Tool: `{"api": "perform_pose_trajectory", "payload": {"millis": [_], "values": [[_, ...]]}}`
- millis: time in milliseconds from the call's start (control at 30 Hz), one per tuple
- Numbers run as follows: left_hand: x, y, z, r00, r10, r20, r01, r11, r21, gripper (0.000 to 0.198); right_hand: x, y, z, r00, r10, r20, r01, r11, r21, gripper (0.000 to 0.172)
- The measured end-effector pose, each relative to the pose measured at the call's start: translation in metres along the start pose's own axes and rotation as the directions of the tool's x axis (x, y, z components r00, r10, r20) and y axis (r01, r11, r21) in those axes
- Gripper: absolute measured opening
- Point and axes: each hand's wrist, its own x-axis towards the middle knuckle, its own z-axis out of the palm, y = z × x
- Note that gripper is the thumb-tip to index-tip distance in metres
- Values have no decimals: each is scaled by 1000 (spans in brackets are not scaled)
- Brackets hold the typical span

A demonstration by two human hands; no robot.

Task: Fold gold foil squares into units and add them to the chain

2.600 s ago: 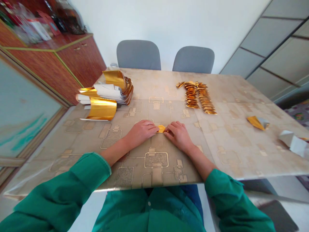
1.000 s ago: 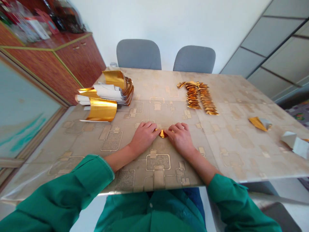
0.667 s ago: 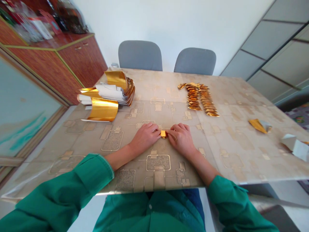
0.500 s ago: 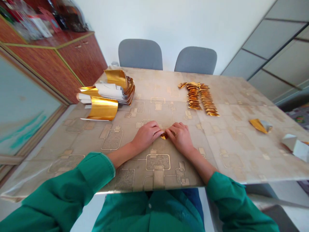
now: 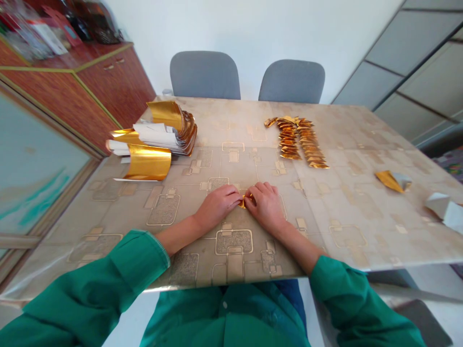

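My left hand (image 5: 218, 205) and my right hand (image 5: 265, 205) rest on the patterned table (image 5: 231, 159) with their fingertips meeting. Both pinch a small folded gold paper piece (image 5: 243, 201), of which only a sliver shows between the fingers. Both sleeves are green. Two rows of finished folded gold pieces (image 5: 299, 141) lie beyond my right hand. A stack of gold and white paper sheets (image 5: 155, 138), curled at the ends, lies at the far left.
A loose gold and white folded piece (image 5: 392, 180) and a white folded paper (image 5: 443, 208) lie near the right edge. Two grey chairs (image 5: 205, 74) stand behind the table. A wooden cabinet (image 5: 79, 79) runs along the left.
The gold piece has become shorter and more compact between my fingertips, and my hands have drawn closer together. The view has shifted slightly.
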Motion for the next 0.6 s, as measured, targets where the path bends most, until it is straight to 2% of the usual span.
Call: {"api": "perform_pose_trajectory", "payload": {"millis": [200,333,467,600], "values": [[-8,5,-4,993,97,63,-110,964,240,23,0,2,-1,995,96,41,-94,994,-50,11],[-10,7,-6,988,132,85,-150,951,270,21,0,2,-2,994,105,36,-103,994,-36,15],[-7,8,-7,992,97,77,-113,965,238,21,3,-3,0,991,134,25,-133,989,-63,24],[-7,11,-10,999,9,50,-19,982,186,21,7,-3,-2,977,207,53,-204,978,-46,23]]}}
